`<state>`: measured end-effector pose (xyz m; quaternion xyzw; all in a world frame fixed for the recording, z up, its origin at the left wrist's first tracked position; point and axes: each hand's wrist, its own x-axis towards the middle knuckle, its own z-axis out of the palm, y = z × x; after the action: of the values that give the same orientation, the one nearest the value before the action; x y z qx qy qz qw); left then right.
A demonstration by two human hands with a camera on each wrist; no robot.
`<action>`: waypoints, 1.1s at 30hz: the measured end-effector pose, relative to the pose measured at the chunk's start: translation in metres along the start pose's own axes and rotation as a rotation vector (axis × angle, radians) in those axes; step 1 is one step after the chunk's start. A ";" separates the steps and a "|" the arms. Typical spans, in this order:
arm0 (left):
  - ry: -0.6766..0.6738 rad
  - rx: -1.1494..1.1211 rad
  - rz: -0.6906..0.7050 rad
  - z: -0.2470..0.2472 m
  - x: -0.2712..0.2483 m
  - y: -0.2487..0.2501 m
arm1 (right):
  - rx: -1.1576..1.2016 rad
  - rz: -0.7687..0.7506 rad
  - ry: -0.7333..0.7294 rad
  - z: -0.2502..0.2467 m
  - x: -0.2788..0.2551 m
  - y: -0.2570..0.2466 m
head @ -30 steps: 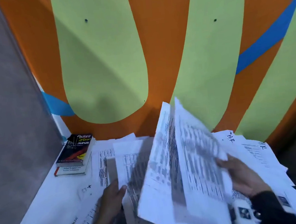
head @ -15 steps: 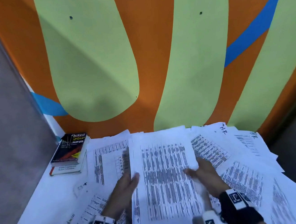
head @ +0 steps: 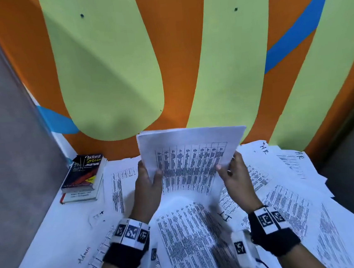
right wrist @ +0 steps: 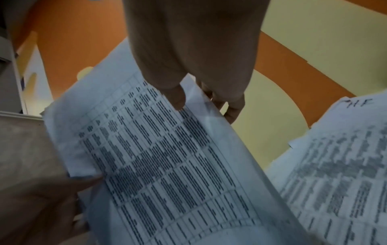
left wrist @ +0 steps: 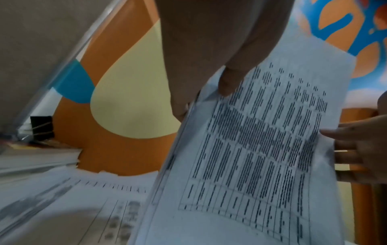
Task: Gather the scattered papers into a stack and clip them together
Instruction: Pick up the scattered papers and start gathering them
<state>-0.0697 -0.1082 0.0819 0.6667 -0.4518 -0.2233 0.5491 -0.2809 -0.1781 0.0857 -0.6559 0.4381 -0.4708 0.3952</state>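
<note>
A thin stack of printed sheets (head: 192, 154) stands lifted off the table, tilted toward the wall. My left hand (head: 147, 180) pinches its left edge, thumb on the front. My right hand (head: 232, 169) pinches its right edge the same way. The left wrist view shows the stack (left wrist: 261, 149) with my left hand's thumb (left wrist: 227, 82) on it. In the right wrist view the stack (right wrist: 159, 157) shows my right thumb (right wrist: 176, 97) in front and fingers behind. More printed papers (head: 286, 199) lie scattered flat on the white table (head: 52, 243). A black binder clip (left wrist: 41, 126) sits at the far left near the books.
Two books (head: 83, 177) are piled at the table's back left corner. An orange, green and blue wall (head: 186, 57) rises right behind the table. A grey partition (head: 7, 150) closes the left side. Handwritten labels mark some sheets on the right.
The sheets that both hands pressed flat on the table half a second ago are now raised upright, gripped at both side edges. The camera has tilted slightly.
</note>
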 end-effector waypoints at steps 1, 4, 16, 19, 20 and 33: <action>0.023 0.008 0.012 0.002 -0.001 0.000 | -0.016 -0.016 0.019 0.004 -0.001 0.000; 0.084 -0.019 0.095 0.003 -0.002 0.012 | 0.012 -0.108 0.072 0.011 -0.001 -0.017; 0.233 0.042 0.017 -0.020 -0.005 -0.009 | -0.616 0.288 -0.265 0.008 -0.016 0.051; 0.392 0.041 0.002 -0.043 0.010 -0.019 | -0.964 0.308 -0.476 0.004 -0.026 0.066; 0.432 0.047 0.002 -0.051 0.014 -0.020 | -1.026 0.288 -0.534 0.006 -0.028 0.070; 0.535 0.149 -0.007 -0.080 0.025 -0.040 | -1.232 -0.003 -0.609 0.032 -0.031 0.083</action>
<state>0.0201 -0.0877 0.0733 0.7421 -0.3038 -0.0072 0.5975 -0.2717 -0.1706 -0.0074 -0.8648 0.4944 0.0688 0.0551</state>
